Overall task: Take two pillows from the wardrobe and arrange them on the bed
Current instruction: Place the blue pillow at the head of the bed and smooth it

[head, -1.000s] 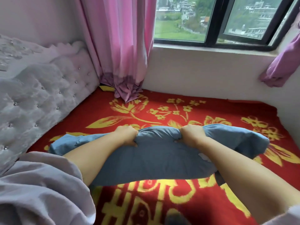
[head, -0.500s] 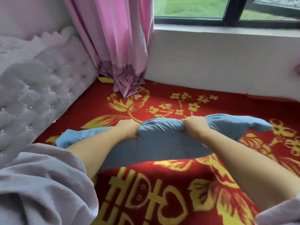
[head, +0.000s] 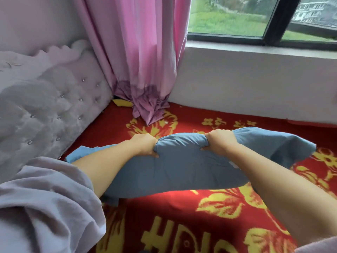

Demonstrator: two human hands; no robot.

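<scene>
A red bed blanket (head: 182, 216) with yellow flowers and large yellow characters, cut off and not readable, covers the bed. A blue pillow (head: 191, 165) is held over it, near the tufted grey headboard (head: 45, 110) and pink curtain (head: 138, 52). The left hand (head: 145, 145) and right hand (head: 220, 141) each clench the pillow's far edge, fingers closed into bunched fabric.

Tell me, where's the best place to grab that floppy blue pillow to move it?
Along its far long edge, coming from above with both hands spread apart, as the left hand and right hand do now. The blue pillow is wide and soft, so its ends droop; two bunched handfuls near the middle probably keep it level.
</scene>
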